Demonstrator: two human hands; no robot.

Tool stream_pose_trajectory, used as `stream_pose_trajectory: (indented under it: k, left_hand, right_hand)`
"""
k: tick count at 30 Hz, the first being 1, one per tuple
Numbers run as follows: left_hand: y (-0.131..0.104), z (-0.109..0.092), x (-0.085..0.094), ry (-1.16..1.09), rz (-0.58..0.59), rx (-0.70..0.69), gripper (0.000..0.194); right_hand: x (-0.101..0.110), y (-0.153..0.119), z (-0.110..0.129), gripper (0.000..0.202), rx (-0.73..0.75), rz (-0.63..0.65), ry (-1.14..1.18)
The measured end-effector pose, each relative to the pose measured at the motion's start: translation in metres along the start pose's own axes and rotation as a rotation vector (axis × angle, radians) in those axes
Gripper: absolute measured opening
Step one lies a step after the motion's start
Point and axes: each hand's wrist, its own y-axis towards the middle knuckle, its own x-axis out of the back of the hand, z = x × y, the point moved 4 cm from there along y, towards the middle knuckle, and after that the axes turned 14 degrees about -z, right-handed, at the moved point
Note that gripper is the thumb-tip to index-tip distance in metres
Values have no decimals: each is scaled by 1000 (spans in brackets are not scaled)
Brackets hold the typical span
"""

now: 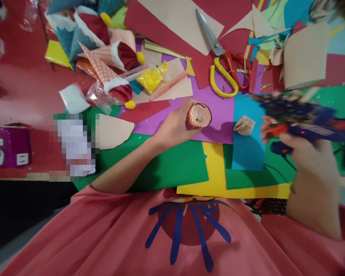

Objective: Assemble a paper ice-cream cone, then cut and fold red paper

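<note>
My left hand [175, 124] is wrapped round a small paper cone [192, 117] with an orange lattice pattern. Its round mouth faces up towards me, showing crumpled paper inside and a dark line on part of the rim. At the right, my right hand [301, 151] grips a dark blue glue gun [319, 130] with an orange trigger, smeared by motion; a small red light shows on its side. Between the hands, a crumpled beige paper wad [244, 125] lies on a blue sheet [248, 153].
Scissors [217, 48] with red and yellow handles lie open beyond my hands. Finished paper cones [105, 57] with red tops and yellow tips are heaped back left, near a yellow packet [152, 78]. A beige roll [306, 57] stands back right. A purple device [10, 147] sits far left.
</note>
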Motion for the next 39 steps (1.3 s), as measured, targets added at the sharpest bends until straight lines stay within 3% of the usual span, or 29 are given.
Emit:
stream_pose_trajectory:
  k: [4, 9, 18, 26, 34, 39]
  left_hand:
    - [1, 3, 1, 33, -51, 22, 46]
    - [2, 5, 3, 75, -106, 13, 43]
    - [3, 4, 1, 70, -107, -7, 37]
    - [8, -1, 7, 54, -76, -80, 39]
    - [5, 6, 3, -145, -84, 77, 52]
    - [4, 7, 1, -180, -54, 123, 46]
  right_hand:
    - [-55, 12, 25, 11, 2, 91, 247]
    - [-78, 21, 20, 19, -50, 204, 276]
    - [-84, 17, 9, 23, -146, 172, 177]
    - [-83, 17, 4, 29, -126, 144, 149]
    - [-81, 18, 1, 29, -156, 113, 160]
    - [-82, 17, 10, 26, -139, 143, 220]
